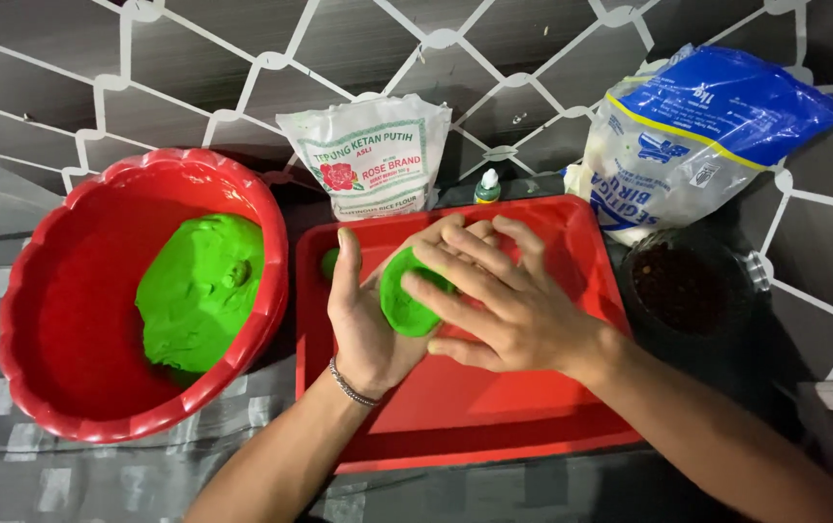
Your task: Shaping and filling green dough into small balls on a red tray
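Item: green dough piece (405, 302). We are cradling it in our left hand (363, 324), palm up and cupped over the red tray (533, 407), while the fingers (455, 266) of our right hand (509, 310) are pressing down on its upper right edge. Neither grip is clenching; both are lying open and flat against the dough.

Handling: we are judging that even, gentle finger pressure, with the palm supporting from below, is what keeps the disc uniform and untorn.

Orientation: the flattened oval is running with its long axis roughly up and down the picture, its face turning toward the right hand.

Nearby: a large green dough mass (201, 291) is sitting in the red scalloped basin (48, 320); a small green ball (329, 261) is resting on the tray; a white flour bag (368, 155), a blue-and-white bag (697, 136), a small dropper bottle (487, 186) and a dark bowl (683, 286) are standing around.
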